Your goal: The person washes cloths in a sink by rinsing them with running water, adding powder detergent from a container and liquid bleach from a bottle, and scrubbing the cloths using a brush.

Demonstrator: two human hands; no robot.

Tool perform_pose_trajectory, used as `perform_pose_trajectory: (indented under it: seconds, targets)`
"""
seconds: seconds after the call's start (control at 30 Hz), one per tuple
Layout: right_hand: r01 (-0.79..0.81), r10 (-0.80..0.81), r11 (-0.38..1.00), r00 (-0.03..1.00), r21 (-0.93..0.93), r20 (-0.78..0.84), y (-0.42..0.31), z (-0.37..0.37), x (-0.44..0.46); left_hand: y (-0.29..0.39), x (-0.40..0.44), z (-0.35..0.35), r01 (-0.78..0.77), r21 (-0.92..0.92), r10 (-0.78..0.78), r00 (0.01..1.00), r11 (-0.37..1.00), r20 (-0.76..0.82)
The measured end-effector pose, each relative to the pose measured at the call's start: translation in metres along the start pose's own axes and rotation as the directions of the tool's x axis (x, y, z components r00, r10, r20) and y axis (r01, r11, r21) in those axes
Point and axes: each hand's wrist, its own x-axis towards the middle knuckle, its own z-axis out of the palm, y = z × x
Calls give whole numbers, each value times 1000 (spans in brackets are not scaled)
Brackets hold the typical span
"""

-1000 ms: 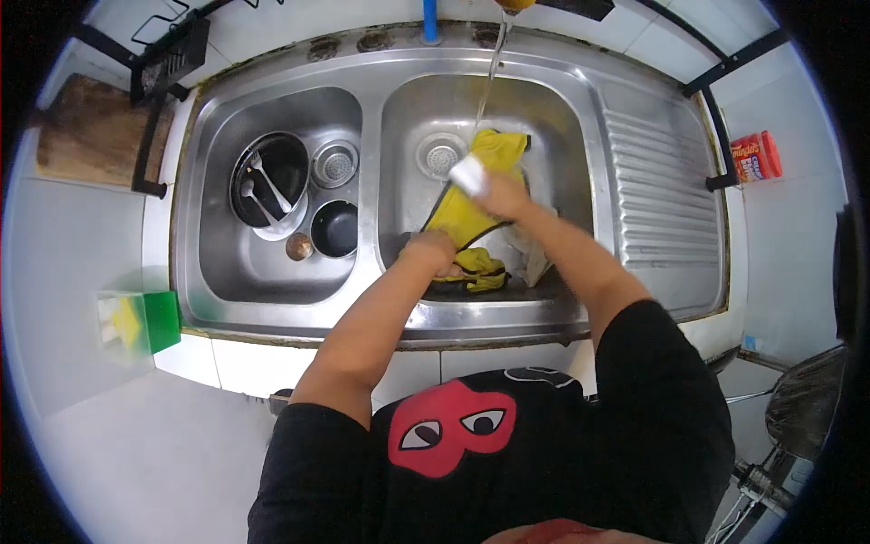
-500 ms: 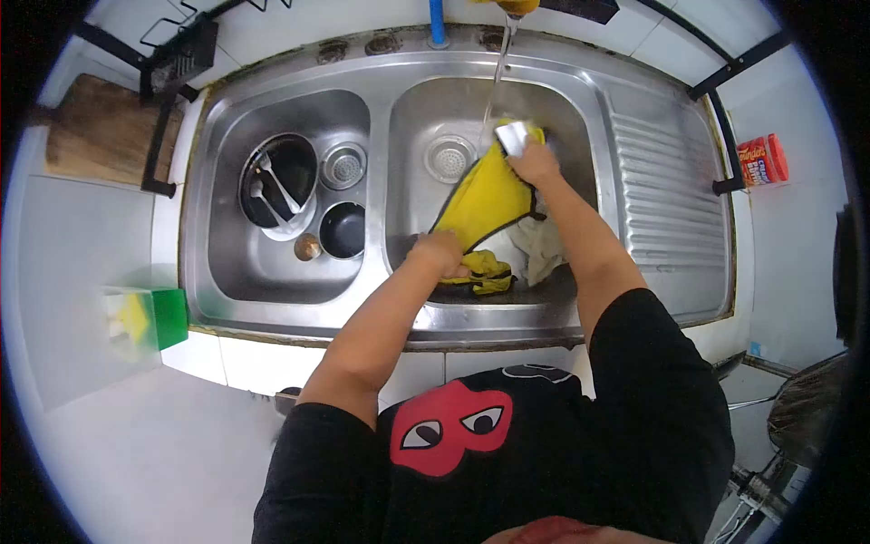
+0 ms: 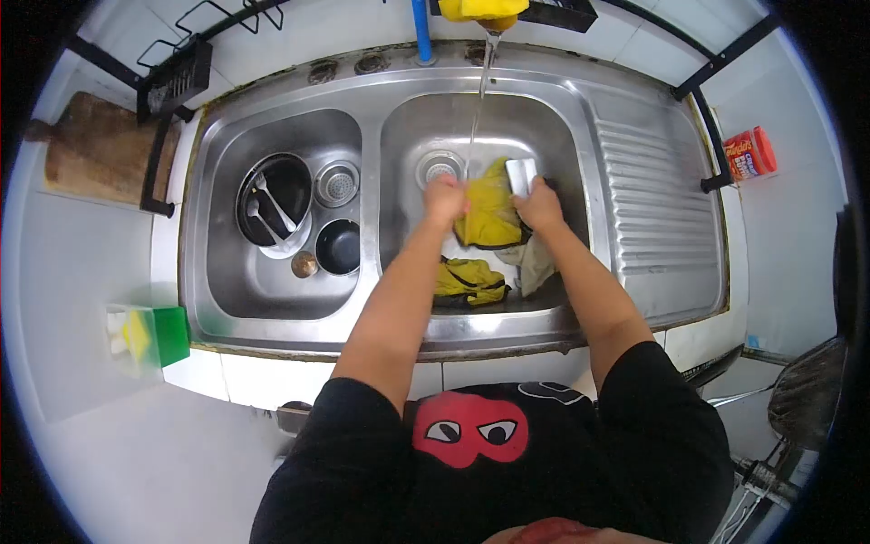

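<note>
Gripping a white block, fingers closed, the right hand is at the yellow cloth. Whether the left hand (blurred) pinches its left edge, I cannot tell

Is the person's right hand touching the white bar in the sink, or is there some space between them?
Touching: the head view shows the right hand holding the white bar by its lower end.

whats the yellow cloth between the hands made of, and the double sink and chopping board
Yellow cloth: limp fabric, perhaps microfibre, matte; it folds softly and has dark edging.
Double sink: metal, likely stainless steel, satin finish; it is grey with soft reflections.
Chopping board: probably wood, dull finish; it is brown and mottled.
</note>
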Motion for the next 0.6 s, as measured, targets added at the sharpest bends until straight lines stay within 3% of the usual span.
perform_pose_trajectory:
  seconds: [0.07,0.1,0.17,0.2,0.23,0.27,0.33,0.4,0.43,0.5,0.6]
  targets:
    - [-13,13,1000,1000,-25,-13,10,-4,4,16,2,-25,-55,-140,40,993,989,-110]
    - [1,0,998,1000,-65,14,17,-5,7,9,2,-39,-113,145,132,983,983,-129]
    - [25,-20,990,999,-135,38,6,-9,6,1,-9,-63,-177,659,311,946,731,-90]
    - [58,-53,992,998,-110,45,-2,-8,5,-5,-16,-62,48,653,-34,999,756,-33]
    - [90,-86,992,995,-85,51,-15,-6,3,1,-32,-57,267,658,-375,927,704,25]
    - [125,-122,990,991,-59,51,-30,-2,4,-5,-34,-52,184,747,-351,934,639,71]
    - [273,-295,938,952,213,78,-56,24,-10,-24,-35,-49,18,864,-311,937,503,162]
    - [416,-443,896,858,155,261,-72,57,-31,-36,-34,-57,-135,911,-239,941,390,241]
    - [407,-423,906,861,116,283,-68,57,-29,-35,-32,-60,-209,919,-189,940,334,283]
    - [380,-373,924,866,47,334,-55,58,-29,-38,-34,-54,-112,952,-234,955,284,182]
    - [190,-179,977,977,-93,117,-36,39,37,-40,-32,-51,-74,970,-314,938,232,146]
